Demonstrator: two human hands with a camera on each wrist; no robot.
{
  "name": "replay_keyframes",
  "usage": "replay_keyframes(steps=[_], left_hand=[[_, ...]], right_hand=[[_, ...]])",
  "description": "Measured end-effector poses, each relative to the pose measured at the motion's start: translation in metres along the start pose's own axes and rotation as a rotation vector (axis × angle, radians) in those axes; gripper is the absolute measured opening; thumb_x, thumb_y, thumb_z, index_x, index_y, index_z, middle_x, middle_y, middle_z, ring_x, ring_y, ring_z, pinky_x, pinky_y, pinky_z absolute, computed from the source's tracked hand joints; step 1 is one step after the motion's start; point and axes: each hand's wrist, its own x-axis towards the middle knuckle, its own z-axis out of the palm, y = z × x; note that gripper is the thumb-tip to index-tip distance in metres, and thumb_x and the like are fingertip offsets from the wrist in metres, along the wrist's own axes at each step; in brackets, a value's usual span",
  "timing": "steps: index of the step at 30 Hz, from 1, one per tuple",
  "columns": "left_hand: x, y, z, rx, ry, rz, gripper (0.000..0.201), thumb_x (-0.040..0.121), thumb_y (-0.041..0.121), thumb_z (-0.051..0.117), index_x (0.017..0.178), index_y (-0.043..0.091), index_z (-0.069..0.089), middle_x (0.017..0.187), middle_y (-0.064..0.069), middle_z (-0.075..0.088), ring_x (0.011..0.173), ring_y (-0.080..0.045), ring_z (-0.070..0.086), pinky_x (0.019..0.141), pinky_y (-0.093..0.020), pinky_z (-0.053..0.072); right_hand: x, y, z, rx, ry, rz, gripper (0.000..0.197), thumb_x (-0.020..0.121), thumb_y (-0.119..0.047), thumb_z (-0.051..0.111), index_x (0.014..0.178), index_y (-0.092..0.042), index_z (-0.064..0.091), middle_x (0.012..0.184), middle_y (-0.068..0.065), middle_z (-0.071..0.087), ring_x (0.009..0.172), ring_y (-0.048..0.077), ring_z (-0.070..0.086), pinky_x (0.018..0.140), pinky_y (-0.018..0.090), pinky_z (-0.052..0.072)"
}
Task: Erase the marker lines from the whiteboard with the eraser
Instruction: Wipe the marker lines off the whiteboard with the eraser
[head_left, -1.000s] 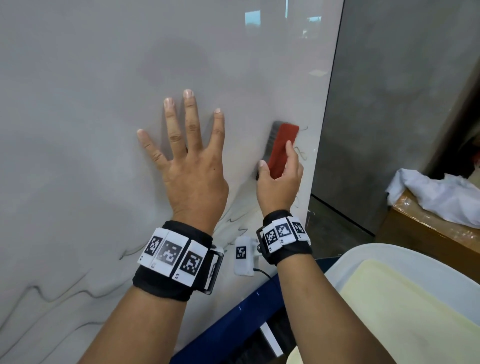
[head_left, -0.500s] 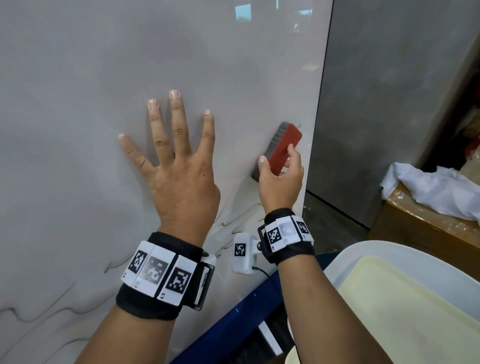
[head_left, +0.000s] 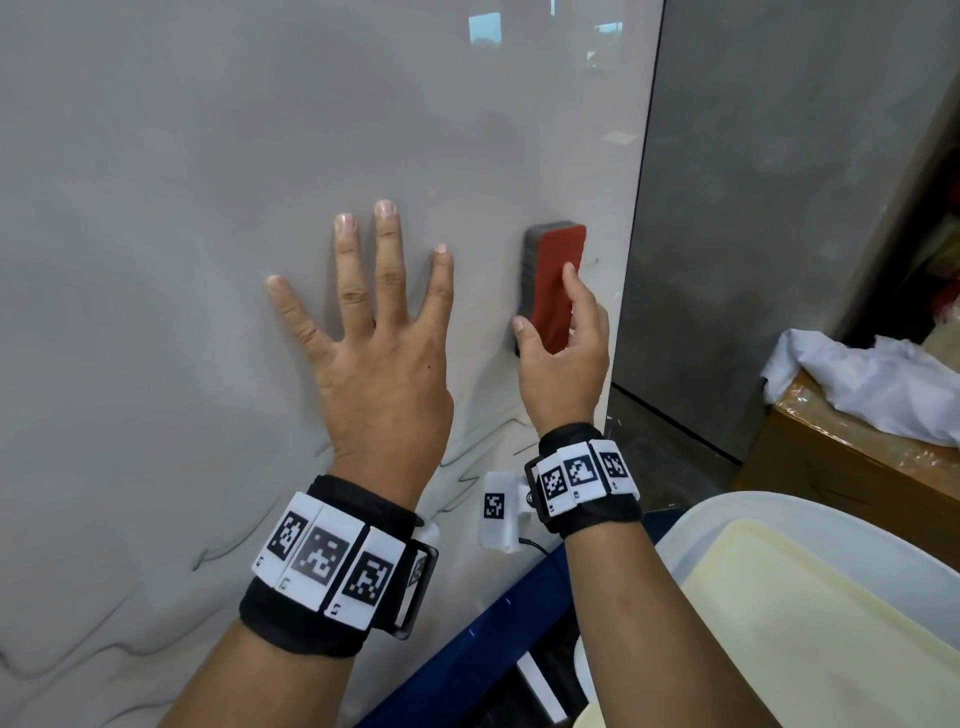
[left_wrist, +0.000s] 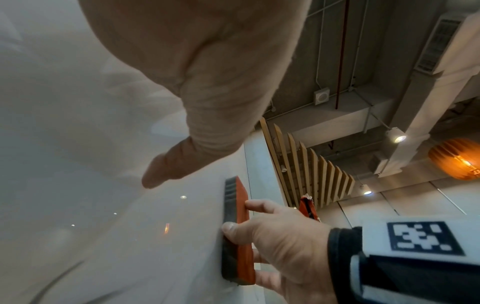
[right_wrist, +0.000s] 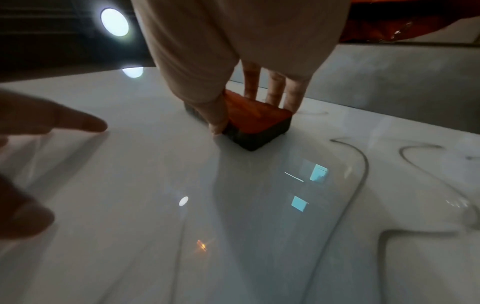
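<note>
Eraser (head_left: 551, 283) now upright | right hand (head_left: 563, 358) grips lower half

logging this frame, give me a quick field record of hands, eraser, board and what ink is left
left hand: flat on the whiteboard, fingers spread
right hand: grips the eraser by its long edges
eraser: red back outward, dark pad against the board, near the board's right edge
marker lines: wavy dark lines remain low on the board, below both hands
area around the eraser: mostly wiped
</note>
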Motion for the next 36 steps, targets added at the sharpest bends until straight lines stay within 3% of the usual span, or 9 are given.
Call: replay_keyframes(steps=[2,6,10,12,14,18,24,30,36], left_hand=[[0.001,0.003,0.001,0.002,-0.002,0.001,0.094,0.073,-0.006,0.049,0.156,0.028,0.02,0.165,-0.015,-0.008,0.15,-0.04,-0.007,0.107,-0.076,0.0],[0.003,0.006,0.003,0.006,0.003,0.002,0.096,0.073,-0.006,0.051,0.156,0.029,0.02,0.164,-0.015,-0.009,0.15,-0.04,-0.008,0.107,-0.075,-0.003],[0.005,0.009,0.005,-0.004,0.009,0.005,0.094,0.072,-0.008,0.05,0.155,0.028,0.022,0.165,-0.015,-0.007,0.15,-0.04,-0.007,0.107,-0.076,-0.002],[0.005,0.01,0.005,-0.006,0.006,0.002,0.094,0.072,-0.008,0.049,0.155,0.028,0.022,0.165,-0.015,-0.007,0.15,-0.04,-0.008,0.107,-0.075,-0.002],[0.005,0.01,0.006,-0.005,0.004,0.001,0.095,0.072,-0.008,0.05,0.155,0.028,0.022,0.165,-0.014,-0.008,0.15,-0.039,-0.009,0.107,-0.075,-0.003],[0.005,0.01,0.007,-0.003,0.008,0.0,0.097,0.071,-0.008,0.052,0.155,0.029,0.022,0.165,-0.013,-0.007,0.151,-0.038,-0.008,0.108,-0.075,-0.003],[0.004,0.009,0.007,-0.017,0.007,0.008,0.096,0.071,-0.007,0.052,0.155,0.027,0.023,0.165,-0.013,-0.006,0.151,-0.038,-0.009,0.108,-0.075,-0.002],[0.003,0.01,0.008,-0.019,0.011,0.004,0.096,0.072,-0.007,0.051,0.156,0.028,0.021,0.165,-0.013,-0.007,0.151,-0.037,-0.009,0.109,-0.074,-0.002],[0.003,0.011,0.009,-0.02,0.014,0.004,0.095,0.073,-0.007,0.051,0.156,0.027,0.021,0.165,-0.013,-0.007,0.151,-0.038,-0.009,0.108,-0.073,-0.004]], right_hand=[[0.002,0.005,-0.001,-0.003,-0.004,0.012,0.066,0.084,-0.018,0.075,0.143,-0.031,0.048,0.133,-0.009,0.051,0.123,0.008,0.051,0.104,0.025,0.045],[0.007,0.011,-0.006,0.001,0.087,0.269,0.065,0.088,-0.034,0.072,0.146,-0.028,0.044,0.122,-0.011,0.044,0.096,-0.004,0.053,0.1,0.038,0.049],[0.007,0.007,-0.006,0.031,0.019,0.052,0.064,0.084,-0.014,0.076,0.14,-0.03,0.05,0.132,-0.011,0.049,0.122,0.007,0.051,0.104,0.03,0.048],[0.007,0.008,-0.006,0.023,-0.013,0.013,0.065,0.084,-0.014,0.076,0.14,-0.032,0.049,0.132,-0.01,0.049,0.123,0.004,0.049,0.102,0.027,0.048],[0.009,0.013,-0.006,0.007,0.02,0.064,0.065,0.085,-0.023,0.076,0.142,-0.034,0.048,0.127,-0.013,0.049,0.113,-0.001,0.053,0.099,0.027,0.05],[0.015,0.021,-0.01,0.0,0.066,0.296,0.067,0.085,-0.038,0.073,0.146,-0.031,0.045,0.132,-0.003,0.054,0.112,0.009,0.056,0.101,0.04,0.05],[0.021,-0.001,-0.009,0.01,-0.017,0.03,0.066,0.083,-0.025,0.077,0.142,-0.033,0.048,0.126,-0.013,0.052,0.109,-0.002,0.056,0.091,0.013,0.048],[0.014,0.023,-0.014,0.04,0.066,0.33,0.066,0.084,-0.033,0.075,0.143,-0.031,0.047,0.133,-0.001,0.057,0.11,0.006,0.057,0.102,0.036,0.049],[0.019,0.009,-0.01,0.044,0.007,0.124,0.065,0.083,-0.026,0.077,0.141,-0.033,0.049,0.126,-0.009,0.053,0.102,-0.006,0.058,0.087,0.01,0.049]])
